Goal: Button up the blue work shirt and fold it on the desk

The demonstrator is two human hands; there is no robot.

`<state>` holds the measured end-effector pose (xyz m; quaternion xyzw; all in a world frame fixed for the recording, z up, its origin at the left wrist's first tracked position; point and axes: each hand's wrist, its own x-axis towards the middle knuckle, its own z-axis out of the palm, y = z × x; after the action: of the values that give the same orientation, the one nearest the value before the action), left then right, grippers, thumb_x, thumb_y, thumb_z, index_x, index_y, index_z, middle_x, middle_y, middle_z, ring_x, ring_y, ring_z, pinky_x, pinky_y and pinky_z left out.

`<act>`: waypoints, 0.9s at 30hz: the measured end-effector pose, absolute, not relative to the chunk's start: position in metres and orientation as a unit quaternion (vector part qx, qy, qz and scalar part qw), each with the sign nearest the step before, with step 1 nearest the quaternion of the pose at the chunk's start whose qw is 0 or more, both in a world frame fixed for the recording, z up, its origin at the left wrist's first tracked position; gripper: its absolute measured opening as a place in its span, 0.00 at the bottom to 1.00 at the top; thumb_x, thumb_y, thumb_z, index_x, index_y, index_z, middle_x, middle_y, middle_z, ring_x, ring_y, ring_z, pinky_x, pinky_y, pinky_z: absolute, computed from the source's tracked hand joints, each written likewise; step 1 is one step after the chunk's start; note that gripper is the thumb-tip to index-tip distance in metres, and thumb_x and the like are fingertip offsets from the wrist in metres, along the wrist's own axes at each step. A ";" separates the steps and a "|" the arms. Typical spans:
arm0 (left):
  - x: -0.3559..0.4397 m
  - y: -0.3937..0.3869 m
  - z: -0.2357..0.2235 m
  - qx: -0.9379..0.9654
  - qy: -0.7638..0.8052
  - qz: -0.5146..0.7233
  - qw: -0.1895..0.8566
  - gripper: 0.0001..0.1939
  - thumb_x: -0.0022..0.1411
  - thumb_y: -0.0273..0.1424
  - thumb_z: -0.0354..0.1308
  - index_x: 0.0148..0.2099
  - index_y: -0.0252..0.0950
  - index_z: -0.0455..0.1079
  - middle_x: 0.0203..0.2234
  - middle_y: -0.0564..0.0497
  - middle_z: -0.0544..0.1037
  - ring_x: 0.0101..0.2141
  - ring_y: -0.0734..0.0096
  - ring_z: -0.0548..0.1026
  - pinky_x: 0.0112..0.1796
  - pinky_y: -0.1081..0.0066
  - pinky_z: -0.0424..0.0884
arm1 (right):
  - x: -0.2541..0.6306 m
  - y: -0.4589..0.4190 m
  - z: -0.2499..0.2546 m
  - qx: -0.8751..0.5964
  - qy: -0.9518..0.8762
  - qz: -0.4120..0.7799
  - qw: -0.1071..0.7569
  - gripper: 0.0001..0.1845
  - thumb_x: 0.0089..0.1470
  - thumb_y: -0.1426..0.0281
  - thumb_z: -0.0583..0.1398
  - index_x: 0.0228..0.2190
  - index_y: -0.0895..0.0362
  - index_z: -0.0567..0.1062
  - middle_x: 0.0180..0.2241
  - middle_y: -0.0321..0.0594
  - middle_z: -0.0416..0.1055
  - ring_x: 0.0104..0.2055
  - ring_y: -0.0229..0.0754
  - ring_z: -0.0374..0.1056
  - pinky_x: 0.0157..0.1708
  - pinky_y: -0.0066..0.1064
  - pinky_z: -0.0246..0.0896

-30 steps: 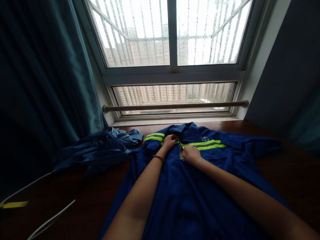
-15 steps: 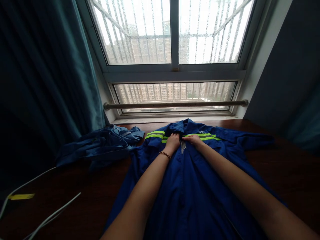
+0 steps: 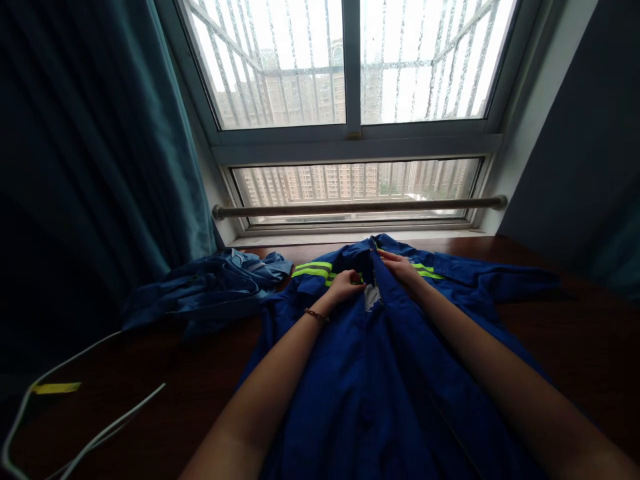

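A blue work shirt (image 3: 380,373) with yellow-green reflective bands lies front-up on a dark wooden table (image 3: 165,373), collar toward the window. My left hand (image 3: 345,283), a bead bracelet at its wrist, pinches the left front edge just below the collar. My right hand (image 3: 403,267) grips the right front edge near the collar. Between the two hands the front gapes, and a white label (image 3: 371,297) shows inside.
A second blue garment (image 3: 210,290) lies crumpled at the left of the table. White cables (image 3: 95,437) and a yellow tag (image 3: 56,387) sit at the near left. A teal curtain (image 3: 100,147) hangs left; a window with a metal rail (image 3: 357,207) is behind.
My right hand has moved up from the chest band to the collar edge. The shirt front has opened wider, showing more of the white label. The left hand stays by the collar.
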<state>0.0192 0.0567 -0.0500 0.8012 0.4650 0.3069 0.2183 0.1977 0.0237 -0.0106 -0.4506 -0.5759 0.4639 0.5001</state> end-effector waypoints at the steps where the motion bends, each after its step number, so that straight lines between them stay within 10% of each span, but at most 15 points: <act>1: 0.018 0.058 -0.050 0.803 0.462 0.297 0.230 0.12 0.45 0.36 0.60 0.30 0.32 0.69 0.25 0.51 0.73 0.27 0.71 0.70 0.27 0.74 0.65 | 0.194 0.021 -0.015 -0.481 -0.615 0.424 0.458 0.22 0.50 0.69 0.54 0.48 0.59 0.67 0.33 0.40 0.73 0.33 0.40 0.69 0.33 0.31 0.65; 9: 0.018 0.052 -0.043 0.778 0.516 0.288 0.216 0.06 0.40 0.27 0.61 0.24 0.32 0.68 0.19 0.51 0.71 0.23 0.70 0.69 0.25 0.74 0.63 | 0.169 0.012 -0.055 -0.560 -0.692 0.278 0.361 0.14 0.47 0.70 0.56 0.38 0.55 0.75 0.38 0.41 0.72 0.45 0.47 0.63 0.45 0.35 0.56; 15: 0.019 0.048 -0.031 0.750 0.523 0.307 0.263 0.02 0.46 0.25 0.58 0.26 0.31 0.67 0.14 0.53 0.70 0.20 0.73 0.70 0.23 0.75 0.65 | 0.180 0.016 -0.042 -0.508 -0.681 0.382 0.363 0.20 0.49 0.68 0.52 0.44 0.60 0.71 0.15 0.32 0.65 0.16 0.34 0.59 0.18 0.24 0.56; 19: 0.020 0.046 -0.022 0.685 0.467 0.356 0.432 0.05 0.47 0.24 0.59 0.29 0.29 0.66 0.18 0.54 0.72 0.20 0.75 0.72 0.25 0.74 0.68 | 0.182 0.014 -0.037 -0.425 -0.634 0.494 0.416 0.22 0.47 0.67 0.54 0.45 0.62 0.69 0.11 0.28 0.57 0.12 0.30 0.52 0.12 0.21 0.48; 27: 0.018 0.038 -0.034 0.574 0.401 0.361 0.616 0.09 0.37 0.17 0.63 0.22 0.28 0.65 0.16 0.54 0.71 0.20 0.75 0.72 0.29 0.73 0.71 | 0.173 0.013 -0.051 -0.496 -0.723 0.257 0.406 0.12 0.48 0.73 0.54 0.31 0.58 0.76 0.19 0.35 0.67 0.21 0.35 0.61 0.24 0.25 0.56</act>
<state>0.0175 0.0379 -0.0340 0.5739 0.4009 0.3613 0.6159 0.1726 0.0128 -0.0513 -0.4960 -0.7232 0.2569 0.4061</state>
